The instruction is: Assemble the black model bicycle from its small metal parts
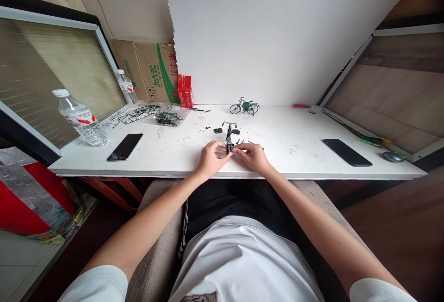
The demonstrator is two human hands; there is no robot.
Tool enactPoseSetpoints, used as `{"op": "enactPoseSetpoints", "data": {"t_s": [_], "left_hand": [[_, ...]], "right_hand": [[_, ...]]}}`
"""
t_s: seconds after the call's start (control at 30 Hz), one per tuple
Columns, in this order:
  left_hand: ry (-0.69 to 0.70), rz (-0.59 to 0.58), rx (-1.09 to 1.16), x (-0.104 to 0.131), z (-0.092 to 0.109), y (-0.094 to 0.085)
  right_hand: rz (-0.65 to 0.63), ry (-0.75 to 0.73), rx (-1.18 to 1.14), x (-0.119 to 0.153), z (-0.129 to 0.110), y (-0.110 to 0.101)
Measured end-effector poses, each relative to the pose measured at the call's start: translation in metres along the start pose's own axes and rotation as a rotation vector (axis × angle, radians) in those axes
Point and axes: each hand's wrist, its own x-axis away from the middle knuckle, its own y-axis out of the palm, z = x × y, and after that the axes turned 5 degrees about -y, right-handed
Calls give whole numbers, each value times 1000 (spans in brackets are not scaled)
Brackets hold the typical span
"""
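Note:
A small black and grey model bicycle (229, 136) stands upright near the table's front edge, its handlebar at the far end. My left hand (210, 159) pinches its near end from the left, thumb and fingers closed on it. From the other side my right hand (254, 157) has its thumb and fingertips closed at the same low part; any tiny piece between them is too small to make out. Just beyond the hands lie a flat black part (218, 130) and another dark part (236, 132), with tiny loose bits around them.
A finished green model bicycle (245, 107) stands at the back of the white table (291, 154). Leftward are a bag of green parts (169, 117), black part frames (137, 113), a phone (125, 147) and a water bottle (83, 119). Another phone (347, 152) lies right.

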Motion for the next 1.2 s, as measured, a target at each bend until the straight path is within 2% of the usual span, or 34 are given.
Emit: {"op": "enactPoseSetpoints", "data": {"t_s": [0.2, 0.53, 0.9, 1.07, 1.2], "left_hand": [[-3, -37, 7, 0, 1, -1], [-12, -47, 31, -2, -6, 0], [-41, -53, 30, -3, 0, -1], [-39, -16, 27, -3, 0, -2], [-44, -15, 31, -3, -2, -1]], "right_hand": [[-59, 70, -135, -3, 14, -1], [-75, 132, -228, -3, 22, -1], [-102, 141, -286, -4, 15, -2], [-41, 195, -330, -4, 7, -1], [-25, 194, -279, -3, 1, -1]]}}
